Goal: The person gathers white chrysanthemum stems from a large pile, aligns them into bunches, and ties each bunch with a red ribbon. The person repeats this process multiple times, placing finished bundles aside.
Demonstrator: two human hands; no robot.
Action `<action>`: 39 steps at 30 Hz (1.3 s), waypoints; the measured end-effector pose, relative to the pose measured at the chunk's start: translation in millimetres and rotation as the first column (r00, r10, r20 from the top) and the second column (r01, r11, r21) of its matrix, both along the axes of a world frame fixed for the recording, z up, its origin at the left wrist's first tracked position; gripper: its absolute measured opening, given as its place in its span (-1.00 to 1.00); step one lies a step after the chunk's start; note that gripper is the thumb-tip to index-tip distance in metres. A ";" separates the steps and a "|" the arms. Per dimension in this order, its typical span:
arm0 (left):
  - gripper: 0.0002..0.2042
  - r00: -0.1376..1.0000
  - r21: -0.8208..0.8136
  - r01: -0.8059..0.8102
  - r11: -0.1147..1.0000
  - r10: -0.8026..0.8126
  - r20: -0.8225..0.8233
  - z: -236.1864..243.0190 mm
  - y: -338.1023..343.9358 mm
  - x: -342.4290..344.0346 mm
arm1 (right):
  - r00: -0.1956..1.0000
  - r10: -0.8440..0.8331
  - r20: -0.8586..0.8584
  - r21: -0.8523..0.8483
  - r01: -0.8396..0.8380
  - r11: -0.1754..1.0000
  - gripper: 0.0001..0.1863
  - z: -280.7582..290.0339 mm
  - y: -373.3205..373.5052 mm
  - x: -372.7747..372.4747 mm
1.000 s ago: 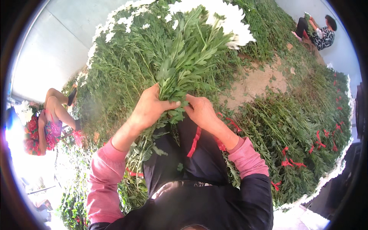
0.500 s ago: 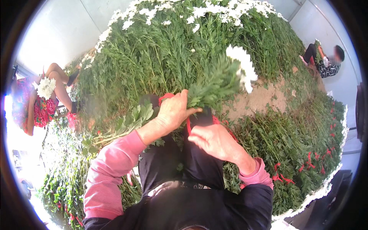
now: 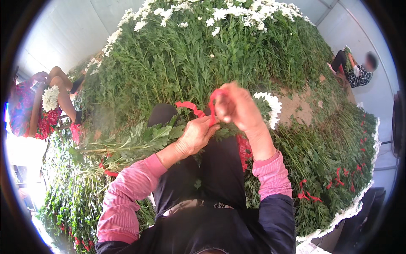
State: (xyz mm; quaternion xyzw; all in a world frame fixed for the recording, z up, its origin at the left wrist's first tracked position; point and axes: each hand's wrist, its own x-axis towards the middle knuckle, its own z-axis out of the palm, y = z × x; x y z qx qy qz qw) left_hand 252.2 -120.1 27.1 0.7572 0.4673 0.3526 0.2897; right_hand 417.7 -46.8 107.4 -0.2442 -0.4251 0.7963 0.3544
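Note:
Across my thighs lies a bunch of chrysanthemum stems [image 3: 144, 139], with its white heads [image 3: 272, 110] to the right. My left hand [image 3: 196, 133] is closed round the bunch's middle, with red ribbon at its fingers. My right hand [image 3: 237, 106], slightly blurred, is raised just right of it, closed on a looped red ribbon [image 3: 215, 101]. Part of the ribbon stretches left over the stems. Part of the bunch is hidden behind both hands and my forearms.
A large pile of flowers [image 3: 190, 63] lies ahead; ribbon-tied bundles [image 3: 330, 169] lie right beside bare brown ground [image 3: 296, 108]. A person in floral clothing [image 3: 29, 106] sits at left holding white flowers, another [image 3: 359, 75] sits at far right. Pale walls [image 3: 63, 42] surround them.
The bunch has been lowered and turned sideways, heads rightward. My left hand has moved down onto it; my right hand has risen, bringing red ribbon up over the stems.

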 end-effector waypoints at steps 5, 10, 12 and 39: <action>-0.76 0.995 0.157 0.012 0.987 0.004 -0.103 -31.6 2.0 8.1 | 0.405 -0.269 0.874 0.472 -0.578 0.666 -0.47 -29.3 28.9 -18.8; -0.84 0.989 0.214 0.114 0.970 -0.091 -0.113 -33.9 6.7 2.1 | 0.808 -0.260 0.529 0.671 -0.211 0.710 -0.67 -53.8 11.5 -28.5; -0.90 0.992 0.012 0.024 1.000 -0.025 0.120 -4.9 -1.0 -0.3 | 0.876 -0.218 0.429 0.511 -0.037 0.859 -0.71 -52.9 2.6 -25.6; -0.79 0.990 0.241 0.005 0.971 0.030 -0.140 29.5 30.2 -26.2 | 0.942 -0.063 0.329 0.482 -0.110 0.869 -0.81 -66.5 -16.3 17.3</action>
